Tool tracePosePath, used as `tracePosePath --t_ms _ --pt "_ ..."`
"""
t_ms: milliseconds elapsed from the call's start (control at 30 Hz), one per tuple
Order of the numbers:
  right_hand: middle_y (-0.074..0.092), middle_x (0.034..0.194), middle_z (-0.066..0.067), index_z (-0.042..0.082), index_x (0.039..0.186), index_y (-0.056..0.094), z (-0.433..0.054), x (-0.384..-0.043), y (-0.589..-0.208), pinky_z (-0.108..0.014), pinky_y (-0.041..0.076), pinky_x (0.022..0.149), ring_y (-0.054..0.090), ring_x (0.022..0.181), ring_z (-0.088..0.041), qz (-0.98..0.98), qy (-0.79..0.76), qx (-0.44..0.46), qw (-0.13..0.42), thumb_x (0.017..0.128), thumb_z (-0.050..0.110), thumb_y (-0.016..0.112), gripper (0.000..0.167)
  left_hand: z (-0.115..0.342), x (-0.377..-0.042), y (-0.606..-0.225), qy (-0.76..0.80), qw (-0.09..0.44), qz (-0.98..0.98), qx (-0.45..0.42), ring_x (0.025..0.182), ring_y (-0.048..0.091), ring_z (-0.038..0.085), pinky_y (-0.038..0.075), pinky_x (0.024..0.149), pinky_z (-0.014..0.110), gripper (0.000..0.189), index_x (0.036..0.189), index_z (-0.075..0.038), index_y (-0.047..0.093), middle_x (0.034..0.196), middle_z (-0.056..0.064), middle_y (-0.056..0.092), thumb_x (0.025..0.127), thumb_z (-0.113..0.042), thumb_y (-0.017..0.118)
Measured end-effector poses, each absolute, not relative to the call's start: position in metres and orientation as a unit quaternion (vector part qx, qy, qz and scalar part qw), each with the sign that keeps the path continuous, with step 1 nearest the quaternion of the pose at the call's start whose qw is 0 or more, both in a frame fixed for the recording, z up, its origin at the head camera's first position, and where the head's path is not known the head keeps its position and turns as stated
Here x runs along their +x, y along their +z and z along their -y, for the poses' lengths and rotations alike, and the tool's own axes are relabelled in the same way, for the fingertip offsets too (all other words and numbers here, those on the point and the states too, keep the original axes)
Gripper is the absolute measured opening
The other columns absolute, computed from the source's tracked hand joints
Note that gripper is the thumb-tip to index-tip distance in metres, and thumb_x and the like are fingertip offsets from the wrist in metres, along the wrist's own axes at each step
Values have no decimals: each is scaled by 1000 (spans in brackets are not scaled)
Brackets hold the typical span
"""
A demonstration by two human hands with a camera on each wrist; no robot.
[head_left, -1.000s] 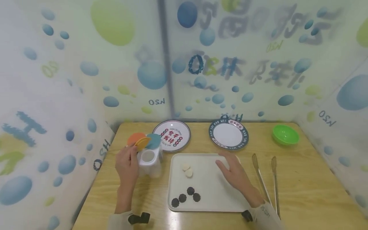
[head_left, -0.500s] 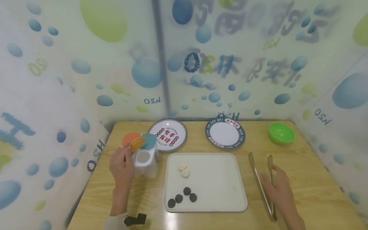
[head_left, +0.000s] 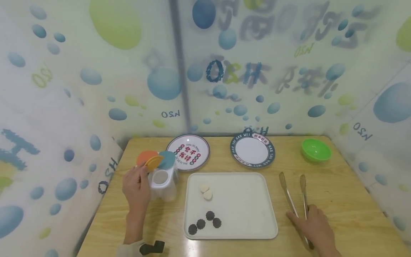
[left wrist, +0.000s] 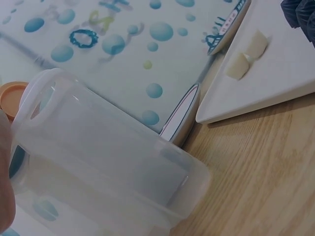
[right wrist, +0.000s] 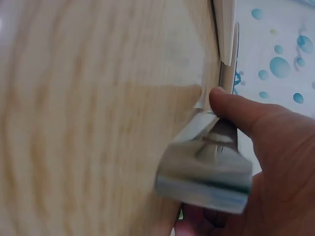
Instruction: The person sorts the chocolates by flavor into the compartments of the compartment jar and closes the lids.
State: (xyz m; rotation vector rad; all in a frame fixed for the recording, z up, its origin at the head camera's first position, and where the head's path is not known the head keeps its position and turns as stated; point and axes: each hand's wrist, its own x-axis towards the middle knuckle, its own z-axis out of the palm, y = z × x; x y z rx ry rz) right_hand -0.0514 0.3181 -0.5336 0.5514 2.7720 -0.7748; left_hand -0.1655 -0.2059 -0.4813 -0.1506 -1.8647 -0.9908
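Note:
In the head view my left hand [head_left: 137,184] pinches a yellow flip lid [head_left: 153,163], raised over an uncovered opening of a translucent multi-compartment container [head_left: 164,191]. Orange [head_left: 146,157] and teal [head_left: 167,160] lids top its other compartments. The left wrist view shows the container wall [left wrist: 113,152] up close beside the hand. On the right, my right hand [head_left: 316,228] grips metal tongs [head_left: 290,200] near their hinged end, thumb on one arm and fingers round the other. Their tips spread apart and point toward the back. The tongs' rounded end [right wrist: 204,172] fills the right wrist view.
Between the hands lies a white tray [head_left: 244,203] with pale slices [head_left: 207,195] and several dark scalloped discs [head_left: 210,215]. Behind it are a red-lettered plate [head_left: 200,148] and a dark-rimmed plate [head_left: 252,150]. A green bowl [head_left: 316,150] sits back right. Patterned walls [head_left: 135,85] enclose the table.
My right hand has left the tray, moved right to the tongs, then slid down toward their hinged end and taken hold. The left hand keeps pinching the yellow lid in place.

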Motion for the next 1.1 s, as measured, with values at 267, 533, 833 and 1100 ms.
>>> tracePosePath --t_ms 267,533,833,1100 --pt "55 79 -13 -20 130 36 -321 -48 -535 -34 43 51 54 65 -22 -934 -296 174 101 95 57 55 87 205 -169 -481 -404 493 768 -65 97 71 42 39 104 19 40 55 0 45 98 23 75 91 0 64" --pt "67 92 -22 -11 144 24 -312 -47 -524 -34 45 55 62 71 -24 -932 -313 170 73 100 58 43 85 205 -170 -481 -403 493 768 -66 94 71 41 41 100 21 41 55 -1 45 96 22 76 91 0 64" --pt "69 99 -20 -3 138 41 -269 -55 -508 -44 53 70 65 82 -26 -944 -299 114 75 95 61 53 78 204 -170 -480 -400 489 773 -52 95 71 40 41 100 25 36 58 2 52 98 21 76 91 -1 64" --pt "47 65 4 15 119 60 -217 -56 -507 -26 35 54 44 59 -10 -955 -284 35 73 92 51 64 45 206 -168 -481 -401 485 776 -47 95 71 40 45 98 37 41 56 0 46 98 22 75 93 -2 63"
